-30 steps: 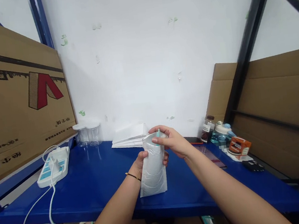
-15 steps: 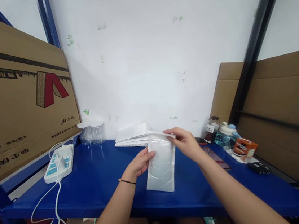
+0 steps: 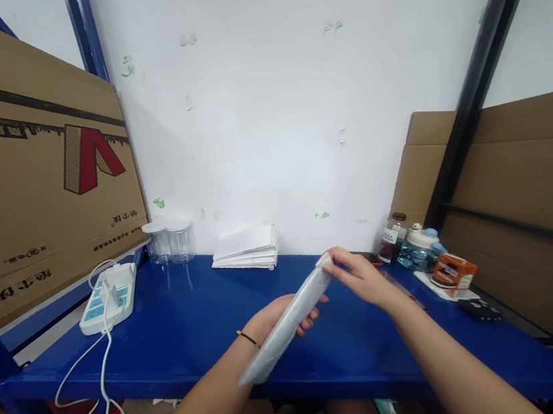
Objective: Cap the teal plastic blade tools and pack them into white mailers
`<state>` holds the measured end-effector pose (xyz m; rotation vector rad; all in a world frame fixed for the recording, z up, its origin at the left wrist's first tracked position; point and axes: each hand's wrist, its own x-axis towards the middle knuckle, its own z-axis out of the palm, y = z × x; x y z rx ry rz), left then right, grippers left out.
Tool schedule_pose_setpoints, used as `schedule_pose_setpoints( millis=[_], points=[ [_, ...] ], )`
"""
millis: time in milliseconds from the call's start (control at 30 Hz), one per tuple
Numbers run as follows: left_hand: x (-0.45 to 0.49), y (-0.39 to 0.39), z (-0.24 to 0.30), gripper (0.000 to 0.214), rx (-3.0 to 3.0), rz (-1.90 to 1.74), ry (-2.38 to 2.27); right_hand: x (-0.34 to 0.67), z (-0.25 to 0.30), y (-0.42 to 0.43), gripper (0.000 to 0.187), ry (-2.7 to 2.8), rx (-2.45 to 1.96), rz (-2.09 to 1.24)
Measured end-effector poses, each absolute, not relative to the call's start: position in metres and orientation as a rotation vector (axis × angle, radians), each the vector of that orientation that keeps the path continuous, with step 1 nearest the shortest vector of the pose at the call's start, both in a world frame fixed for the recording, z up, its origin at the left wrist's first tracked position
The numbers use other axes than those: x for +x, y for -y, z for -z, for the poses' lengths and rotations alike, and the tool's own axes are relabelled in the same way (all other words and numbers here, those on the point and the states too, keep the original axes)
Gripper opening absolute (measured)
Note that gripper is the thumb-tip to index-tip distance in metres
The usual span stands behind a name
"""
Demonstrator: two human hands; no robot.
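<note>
A white bubble mailer (image 3: 288,323) is held tilted above the blue table, its narrow side turned toward me. My left hand (image 3: 290,316) supports it from behind around the middle, fingers curled and partly hidden by it. At its upper right end, my right hand (image 3: 353,275) pinches the folded edge between thumb and fingers. Behind them, near the wall, lies a stack of white mailers (image 3: 246,247).
Two clear jars (image 3: 169,244) with white lids stand at the back left beside a power strip (image 3: 110,301) with white cables. Toward the right are a dark-capped bottle (image 3: 392,238), a blue water bottle (image 3: 417,250), an orange box (image 3: 453,274) and a black item (image 3: 479,310).
The mailer has turned from facing me nearly upright to a slanted, edge-on pose. My left hand has moved behind its middle, and my right hand has come slightly lower and to the right.
</note>
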<state>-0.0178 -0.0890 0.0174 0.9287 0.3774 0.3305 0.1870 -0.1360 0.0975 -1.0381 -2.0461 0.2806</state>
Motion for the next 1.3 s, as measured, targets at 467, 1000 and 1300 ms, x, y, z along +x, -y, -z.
schedule_pose_setpoints(
  millis=[467,1000,1300],
  points=[
    [-0.034,0.064,0.005,0.054,1.85,-1.016,-1.254,0.236,0.033,0.097,0.033,1.728,-2.13,0.012],
    [0.022,0.013,0.037,0.049,2.822,-0.449,-0.975,0.223,0.048,0.055,0.064,2.197,-2.024,-0.206],
    [0.052,-0.076,0.042,0.035,2.697,-0.768,-1.059,0.235,0.059,-0.053,0.064,2.091,-2.101,-0.144]
  ],
)
